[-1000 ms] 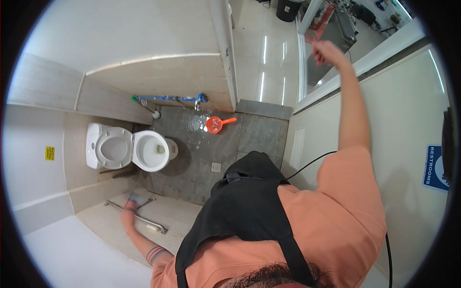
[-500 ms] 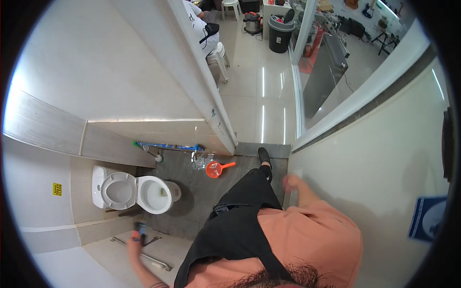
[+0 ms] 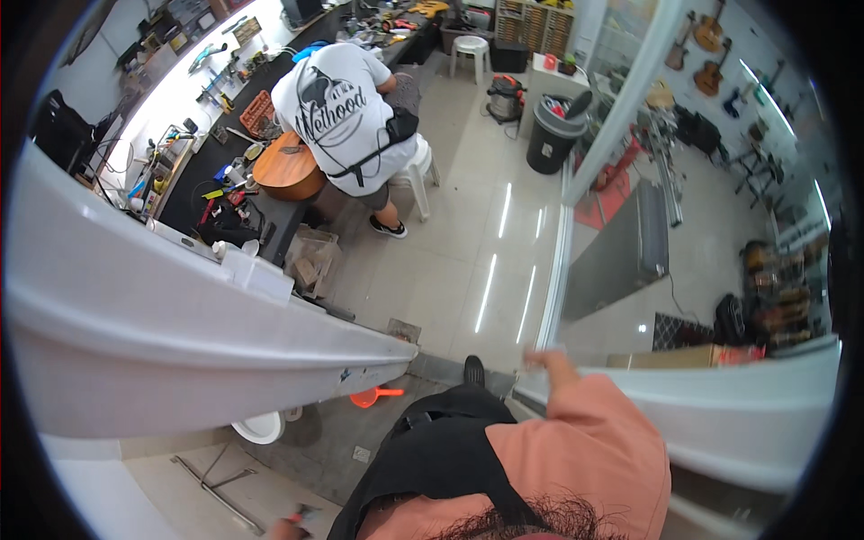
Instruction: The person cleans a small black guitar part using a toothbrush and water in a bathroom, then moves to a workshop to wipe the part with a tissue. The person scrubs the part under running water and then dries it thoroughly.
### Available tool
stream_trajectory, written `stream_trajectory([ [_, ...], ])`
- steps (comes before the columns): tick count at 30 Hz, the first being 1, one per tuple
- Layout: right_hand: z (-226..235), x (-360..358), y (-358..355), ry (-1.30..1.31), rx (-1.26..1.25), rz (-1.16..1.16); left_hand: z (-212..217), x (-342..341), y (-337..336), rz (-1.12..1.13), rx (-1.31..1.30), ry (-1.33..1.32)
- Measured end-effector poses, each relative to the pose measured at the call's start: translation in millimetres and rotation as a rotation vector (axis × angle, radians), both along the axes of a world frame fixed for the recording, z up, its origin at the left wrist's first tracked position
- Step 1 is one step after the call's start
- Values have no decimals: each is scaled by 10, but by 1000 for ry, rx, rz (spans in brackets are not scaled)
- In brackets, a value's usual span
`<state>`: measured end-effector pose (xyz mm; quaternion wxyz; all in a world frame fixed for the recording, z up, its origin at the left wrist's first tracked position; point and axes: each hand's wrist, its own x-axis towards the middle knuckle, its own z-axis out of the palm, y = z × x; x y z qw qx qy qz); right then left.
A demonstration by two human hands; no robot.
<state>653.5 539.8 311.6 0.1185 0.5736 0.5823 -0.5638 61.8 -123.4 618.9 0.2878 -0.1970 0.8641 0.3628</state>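
Observation:
My left hand [image 3: 286,531] is low in the picture, half cut off by the lower edge. It is closed on a small tool-like object [image 3: 306,515] with red and dark parts, too blurred to name. The grab bar [image 3: 216,495] on the wall lies to its left, apart from it. My right hand [image 3: 545,360] reaches forward beside the doorway's right edge, smeared by motion. I cannot make out its fingers or whether it touches the frame.
A doorway sill [image 3: 441,370] lies ahead by my shoe [image 3: 474,370]. An orange dipper [image 3: 367,397] and a toilet [image 3: 259,428] are at left. Beyond, a person [image 3: 346,117] sits at a cluttered workbench with a guitar [image 3: 288,171]; a bin [image 3: 555,135] stands farther right.
My view has swung up and forward to the doorway, showing the workshop. The toilet has slid mostly behind the wall's edge. My left hand has dropped toward the lower edge, still holding the object.

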Motion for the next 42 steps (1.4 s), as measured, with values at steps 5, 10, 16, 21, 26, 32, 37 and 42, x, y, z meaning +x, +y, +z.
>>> stream_trajectory([
  [5,194,-729,-214,188,-439,-294,-1057,887,1142,-567,-193,-143],
  [10,152,-972,1200,-232,205,736,-1355,1012,1342,-624,-290,-215],
  [16,750,-1706,2324,-107,236,548,-1091,148,920,-284,-206,285],
  [21,759,-1970,2902,-69,167,601,936,-652,146,-92,277,902],
  [26,432,-2024,3219,-241,-137,710,1025,531,569,104,-189,996],
  [32,-110,-2504,3711,-216,-102,900,-267,1318,376,185,-434,546],
  [37,-484,-2395,4262,-186,67,928,920,2605,6,360,156,1167],
  [42,-609,-2172,4306,-192,-124,955,-369,3197,481,953,411,889],
])
